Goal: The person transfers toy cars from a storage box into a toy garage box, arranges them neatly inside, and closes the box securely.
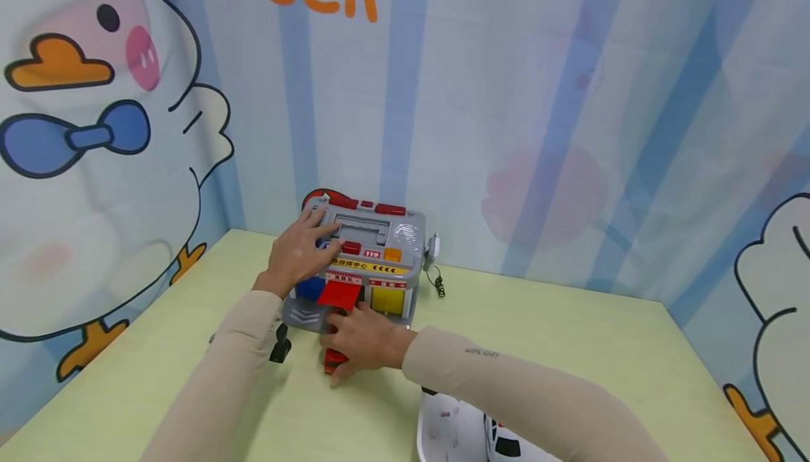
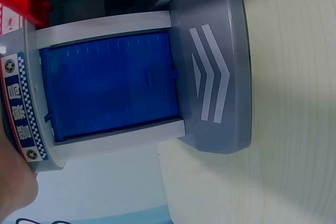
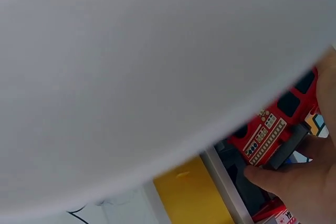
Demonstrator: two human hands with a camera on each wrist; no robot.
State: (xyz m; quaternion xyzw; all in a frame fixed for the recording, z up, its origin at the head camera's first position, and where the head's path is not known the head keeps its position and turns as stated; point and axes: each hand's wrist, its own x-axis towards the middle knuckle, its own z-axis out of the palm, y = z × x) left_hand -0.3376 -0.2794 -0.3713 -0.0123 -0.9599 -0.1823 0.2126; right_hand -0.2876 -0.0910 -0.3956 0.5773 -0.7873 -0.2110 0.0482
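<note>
A grey toy garage (image 1: 411, 237) with red and orange buttons on its roof stands toward the back of the table. My left hand (image 1: 299, 254) rests with fingers spread on its roof at the left. In front of the middle bay, my right hand (image 1: 367, 339) grips a red toy fire truck (image 3: 270, 129), one end at the bay's opening. That bay's red door (image 1: 340, 294) is lifted. Beside it, the blue door (image 2: 110, 85) on the left and the yellow door (image 3: 194, 195) on the right are down. Much of the truck is hidden by the right hand.
A white tray (image 1: 436, 423) holding a white toy car (image 1: 506, 446) sits at the front, partly under my right sleeve. Left of the truck hangs a small black piece (image 1: 279, 344). A dark coiled cord (image 1: 439, 285) lies right of the garage. Printed curtain stands behind.
</note>
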